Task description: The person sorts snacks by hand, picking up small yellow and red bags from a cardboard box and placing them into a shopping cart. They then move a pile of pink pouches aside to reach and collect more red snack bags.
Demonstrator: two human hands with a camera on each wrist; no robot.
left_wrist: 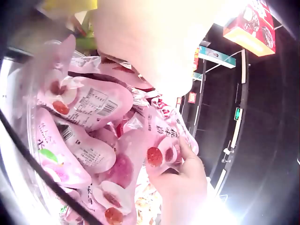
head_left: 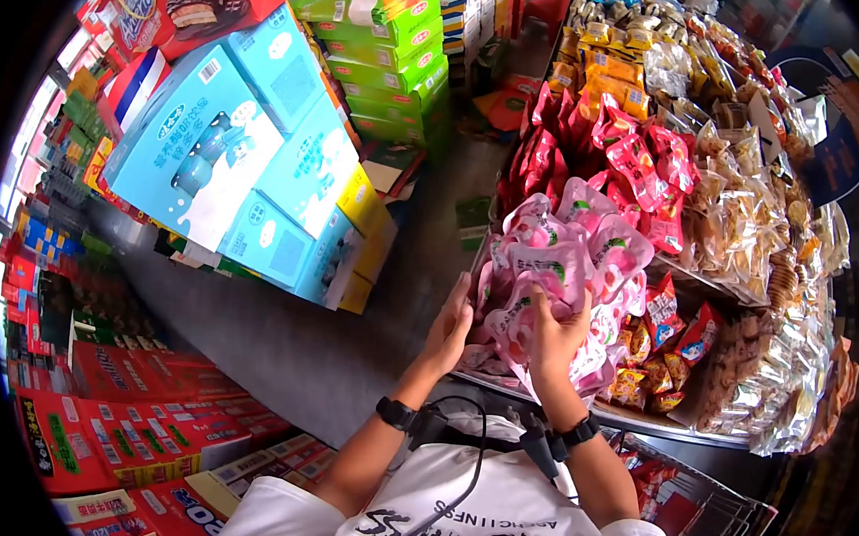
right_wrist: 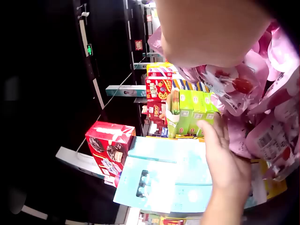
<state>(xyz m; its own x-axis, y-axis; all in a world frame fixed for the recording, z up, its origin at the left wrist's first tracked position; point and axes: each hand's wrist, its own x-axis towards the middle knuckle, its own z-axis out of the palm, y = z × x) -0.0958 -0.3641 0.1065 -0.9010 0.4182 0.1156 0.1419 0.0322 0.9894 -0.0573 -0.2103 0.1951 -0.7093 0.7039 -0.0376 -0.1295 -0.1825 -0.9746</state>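
Pink peach-printed snack pouches lie heaped in a bin in front of me. My right hand pinches one pink pouch near the heap's front. In the left wrist view, its thumb lies on the front of that pouch, with the other fingers mostly hidden behind. My left hand rests along the left side of the heap, fingers pointing forward. The right wrist view shows the left hand with its thumb raised and its fingers against the pouches.
Red packets and clear-wrapped snacks fill bins beyond and to the right. Small red-and-yellow bags lie right of the pink heap. Blue cartons and green boxes are stacked left. A wire basket stands near my right side.
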